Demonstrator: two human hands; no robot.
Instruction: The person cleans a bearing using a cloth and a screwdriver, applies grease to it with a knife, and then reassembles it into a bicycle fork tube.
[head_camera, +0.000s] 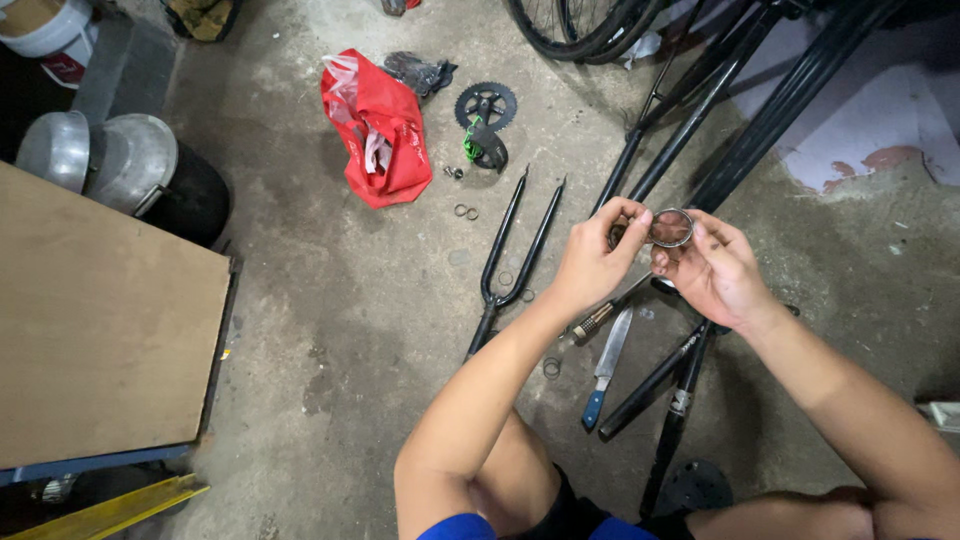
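Head view, packages: a red plastic bag (375, 130) lies crumpled on the floor, far from the hands, with a pale piece showing at its opening. A white bucket (48, 30) with a red label stands in the upper left corner; the print is too small to tell.
Head view, floor: bare grey concrete floor (330, 330), stained and rough, with a patch of flaked white and red paint at the upper right.
Head view, left side: a flat brown board (95, 320) lies on a blue frame; behind it stand two dull metal bowls (105, 160) turned over on a black drum.
Left hand: the left hand (592, 262) pinches the near rim of a thin metal ring (671, 228) between thumb and fingertips.
Right hand: the right hand (718, 272) grasps the same ring from its other side, fingers curled around the rim.
Ring: round, shiny, silver, held up in the air between both hands, above the black bicycle frame tubes (760, 110).
Floor parts: a black fork (515, 250) with two thin legs lies left of the hands; a black toothed chainring (486, 108) lies near the bag; small rings (466, 212) lie between them.
Tools: a knife with a blue handle (605, 370) lies under the hands, beside black tubes (665, 385).
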